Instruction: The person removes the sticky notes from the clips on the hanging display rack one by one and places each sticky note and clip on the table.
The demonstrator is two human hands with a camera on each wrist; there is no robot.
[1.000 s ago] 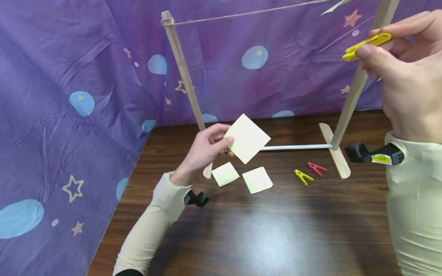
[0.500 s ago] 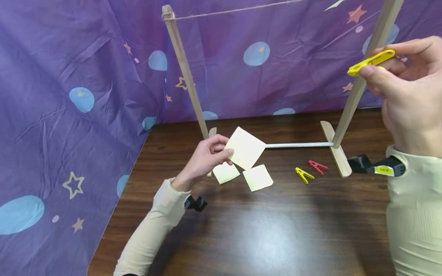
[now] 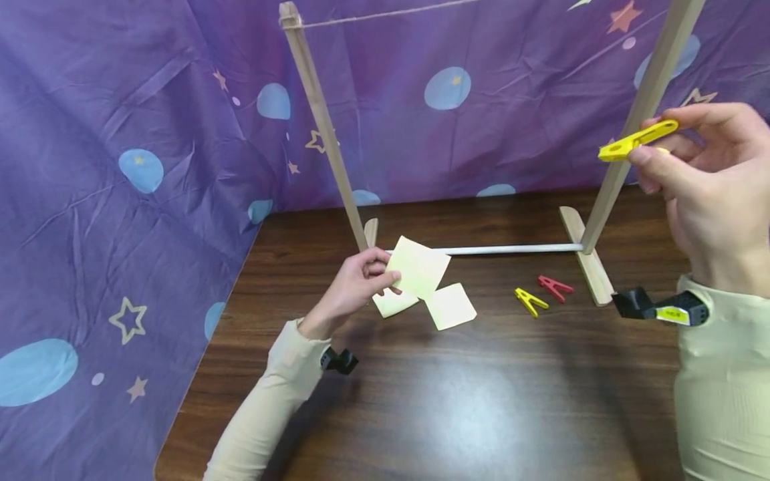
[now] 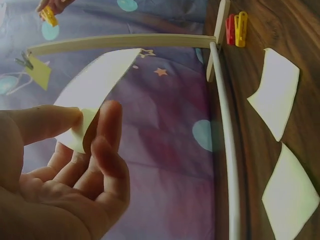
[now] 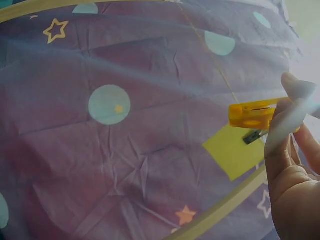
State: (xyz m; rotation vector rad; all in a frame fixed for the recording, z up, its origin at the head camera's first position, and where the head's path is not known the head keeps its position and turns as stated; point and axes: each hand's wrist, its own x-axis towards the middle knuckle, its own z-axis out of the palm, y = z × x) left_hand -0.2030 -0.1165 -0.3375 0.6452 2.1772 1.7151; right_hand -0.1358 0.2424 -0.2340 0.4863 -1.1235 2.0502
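In the head view, my left hand [image 3: 355, 287] pinches a pale yellow sticky note [image 3: 419, 268] between thumb and fingers, above the table. The left wrist view shows this sticky note [image 4: 100, 80] bending in a curve. Up on the right, my right hand [image 3: 722, 177] pinches a yellow clothespin [image 3: 631, 143] in front of the right wooden post. Two more notes lie below my left hand: one [image 3: 452, 306] in full sight, the other [image 3: 394, 304] partly covered. A yellow clothespin [image 3: 531, 302] and a red clothespin [image 3: 555, 288] lie right of them.
A wooden frame has a left post [image 3: 325, 127], a right post [image 3: 646, 120], a white bottom bar [image 3: 511, 250] and a string [image 3: 391, 13] across its top. A yellow note [image 5: 227, 152] hangs there by a dark clip [image 5: 251, 138]. Purple cloth [image 3: 391, 153] stands behind.
My right hand has come down with the clothespin. My left hand has lowered slightly, bringing its note over the notes on the table. The head view has tilted down a little.
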